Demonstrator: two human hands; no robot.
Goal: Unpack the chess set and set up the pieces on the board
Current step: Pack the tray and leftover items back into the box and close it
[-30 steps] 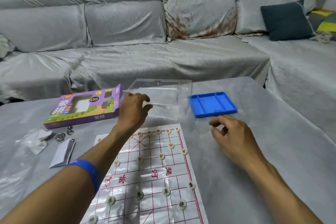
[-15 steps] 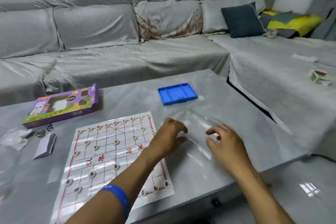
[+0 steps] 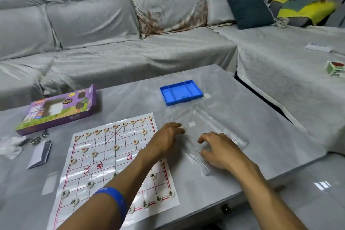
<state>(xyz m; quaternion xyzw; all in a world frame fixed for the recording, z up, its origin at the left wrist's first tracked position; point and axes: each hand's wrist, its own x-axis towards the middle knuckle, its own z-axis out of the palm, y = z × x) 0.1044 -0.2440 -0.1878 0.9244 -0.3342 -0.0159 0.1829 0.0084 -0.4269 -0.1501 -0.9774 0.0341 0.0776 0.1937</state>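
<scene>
The paper chess board lies flat on the grey table, with several round white pieces along its far and near rows and a few between. To its right lies a clear plastic tray. My left hand grips the tray's left edge with curled fingers. My right hand holds its near side, fingers bent over it. My left forearm crosses the board's near right part and hides some pieces.
An empty blue divided tray sits beyond the clear one. The purple chess box lies at the far left, with metal rings, a folded leaflet and a crumpled bag nearby. The table edge runs close on the right; a sofa surrounds it.
The clear tray has come from the table's far side to the right of the board. Both hands travelled with it and now hold it. The view has swung right.
</scene>
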